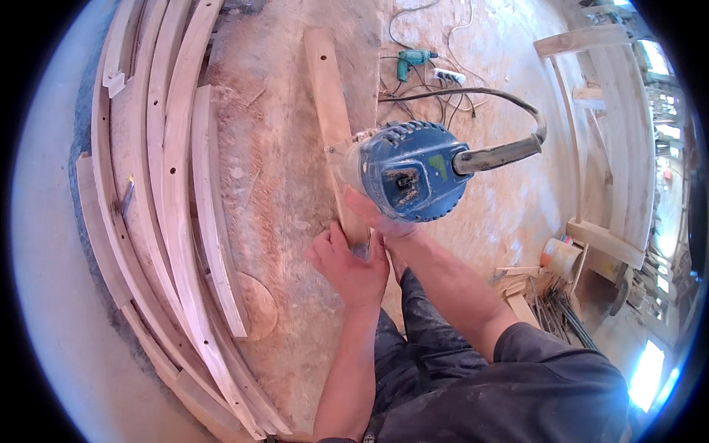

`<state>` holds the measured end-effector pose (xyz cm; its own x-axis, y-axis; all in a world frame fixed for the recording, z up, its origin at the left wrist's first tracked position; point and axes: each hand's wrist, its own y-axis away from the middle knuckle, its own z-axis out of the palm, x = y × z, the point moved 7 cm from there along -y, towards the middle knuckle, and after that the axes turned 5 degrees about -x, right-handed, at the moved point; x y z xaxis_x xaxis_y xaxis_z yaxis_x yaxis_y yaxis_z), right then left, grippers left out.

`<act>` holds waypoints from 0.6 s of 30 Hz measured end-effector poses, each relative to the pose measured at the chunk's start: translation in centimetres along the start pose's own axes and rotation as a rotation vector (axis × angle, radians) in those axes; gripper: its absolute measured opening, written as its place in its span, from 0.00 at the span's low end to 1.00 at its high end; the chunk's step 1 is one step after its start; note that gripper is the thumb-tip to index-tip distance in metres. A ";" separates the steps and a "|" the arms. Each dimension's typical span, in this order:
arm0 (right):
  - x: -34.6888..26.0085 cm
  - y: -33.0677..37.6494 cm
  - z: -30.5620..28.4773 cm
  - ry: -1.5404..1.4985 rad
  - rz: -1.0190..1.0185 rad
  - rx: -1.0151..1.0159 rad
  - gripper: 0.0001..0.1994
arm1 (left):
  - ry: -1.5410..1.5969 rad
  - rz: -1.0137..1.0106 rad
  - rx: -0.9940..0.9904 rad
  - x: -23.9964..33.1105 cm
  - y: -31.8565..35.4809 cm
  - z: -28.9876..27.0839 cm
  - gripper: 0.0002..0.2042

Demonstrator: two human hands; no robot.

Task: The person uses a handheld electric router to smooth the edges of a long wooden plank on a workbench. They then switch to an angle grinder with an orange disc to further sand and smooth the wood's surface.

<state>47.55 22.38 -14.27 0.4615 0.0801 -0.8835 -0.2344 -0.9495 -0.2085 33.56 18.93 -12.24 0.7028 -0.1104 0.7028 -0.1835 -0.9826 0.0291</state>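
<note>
A blue corded trim router stands upright over a wooden strip, seen from above. My right hand wraps round the router's lower body, much of the hand hidden beneath its housing. At the near end of the strip, my left hand grips the wood, thumb on one side and fingers on the other. The strip runs away from me along the worktable's right edge and has a dark hole near its far end. The router's base and bit are mostly hidden.
Several long curved wooden pieces with holes lie along the table's left side. Sawdust covers the worktable. On the floor to the right are a green drill, a white power strip, cords, a wooden frame and a bucket.
</note>
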 end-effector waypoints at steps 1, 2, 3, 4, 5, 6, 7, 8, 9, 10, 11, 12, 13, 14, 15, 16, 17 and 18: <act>0.1 -0.1 0.0 0.015 -0.004 0.001 0.20 | -0.028 -0.003 -0.006 0.1 -0.3 0.3 0.25; 0.2 -0.2 0.0 0.025 -0.005 0.004 0.20 | -0.031 0.024 -0.001 0.2 -0.5 0.5 0.25; 0.1 -0.5 0.0 0.035 -0.004 0.004 0.20 | -0.034 0.050 0.007 0.2 -0.6 0.4 0.25; 0.1 -0.8 -0.1 0.051 -0.005 0.004 0.21 | -0.035 0.077 0.014 0.2 -0.6 0.4 0.25; -0.3 -1.2 -0.3 0.054 -0.006 0.001 0.21 | -0.031 0.093 0.011 0.0 -0.6 0.5 0.25; -0.9 -1.8 -0.4 0.094 0.004 -0.019 0.21 | -0.027 0.109 0.007 -0.2 -0.7 0.7 0.25; -0.5 -2.1 -0.9 0.098 0.086 0.051 0.15 | -0.022 0.126 0.003 -0.3 -0.6 1.1 0.24; -0.9 -2.6 -0.7 0.088 0.053 0.087 0.16 | -0.032 0.143 0.039 -0.7 -0.4 0.9 0.25; -1.1 -3.1 -0.8 0.085 0.024 0.131 0.17 | -0.036 0.168 0.067 -1.0 -0.3 0.9 0.25; -1.1 -3.6 -1.0 0.083 0.001 0.175 0.18 | -0.039 0.191 0.090 -0.9 -0.2 0.9 0.25; -0.9 -4.5 -1.1 0.121 -0.011 0.202 0.16 | -0.028 0.179 0.080 -1.1 -0.3 1.1 0.25; -0.7 -5.2 -1.2 0.156 -0.013 0.229 0.15 | -0.021 0.163 0.060 -1.2 -0.2 1.2 0.26; -0.2 -6.0 -1.3 0.239 -0.020 0.246 0.14 | -0.014 0.145 0.042 -1.3 -0.1 1.4 0.26; 0.1 -6.8 -1.5 0.322 -0.028 0.264 0.13 | -0.018 0.153 0.046 -1.3 0.0 1.5 0.26; 0.9 -7.6 -1.6 0.452 -0.037 0.277 0.13 | -0.026 0.163 0.046 -1.3 0.0 1.7 0.26; 0.0 -9.3 -1.9 0.406 -0.049 0.288 0.13 | -0.039 0.165 0.050 -1.4 0.1 1.6 0.26; -1.0 -11.1 -2.2 0.362 -0.058 0.298 0.14 | -0.051 0.159 0.059 -1.4 0.1 1.5 0.26; -0.9 -12.9 -2.9 0.279 -0.022 0.342 0.15 | -0.058 0.163 0.068 -1.0 -0.1 1.5 0.26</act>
<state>52.63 33.66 -9.63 0.6720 -0.0307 -0.7399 -0.4698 -0.7900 -0.3939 33.90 18.90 -13.97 0.7061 -0.2756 0.6523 -0.2526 -0.9586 -0.1315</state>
